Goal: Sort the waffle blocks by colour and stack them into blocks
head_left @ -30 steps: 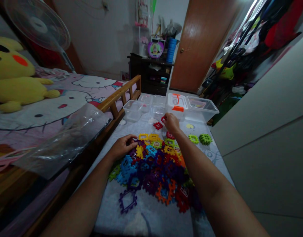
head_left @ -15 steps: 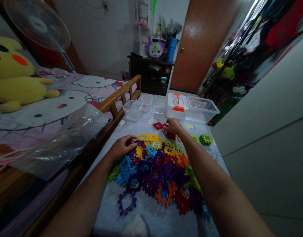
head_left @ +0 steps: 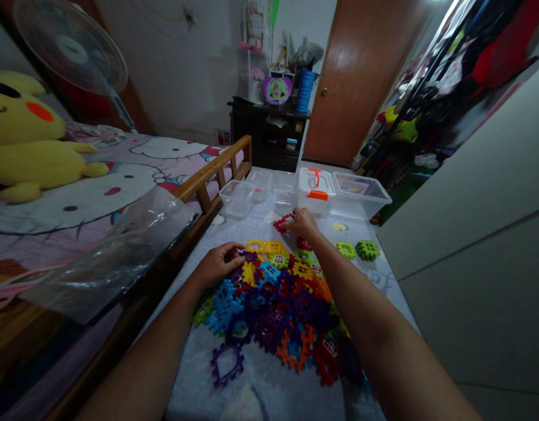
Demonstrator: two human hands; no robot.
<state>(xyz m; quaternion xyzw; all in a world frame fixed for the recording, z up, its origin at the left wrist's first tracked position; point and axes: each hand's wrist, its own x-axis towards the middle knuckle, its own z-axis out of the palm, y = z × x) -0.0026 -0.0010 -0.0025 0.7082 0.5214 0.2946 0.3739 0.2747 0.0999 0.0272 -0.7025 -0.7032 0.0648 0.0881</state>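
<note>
A heap of colourful interlocking plastic tiles point(head_left: 276, 304) lies on a pale grey mattress point(head_left: 261, 386). My left hand point(head_left: 217, 264) rests curled at the heap's far left edge, fingers touching purple and yellow tiles. Beyond the heap, my right hand point(head_left: 301, 223) pinches a red tile point(head_left: 282, 222). Another red tile point(head_left: 303, 243) lies just under that wrist. Two green tiles point(head_left: 359, 249) lie apart to the right. A single purple tile point(head_left: 228, 363) sits at the heap's near edge.
Clear plastic boxes point(head_left: 238, 197) and a lidded box with an orange latch point(head_left: 315, 188) line the mattress's far end. A wooden bed rail point(head_left: 208, 178) and a clear plastic bag point(head_left: 120, 251) border the left. A grey wall point(head_left: 471, 234) stands right. A fan point(head_left: 72, 49) stands behind.
My right hand dropped from near the boxes toward the red tile lying beyond the heap and now grips it. My left hand stayed at the heap's edge.
</note>
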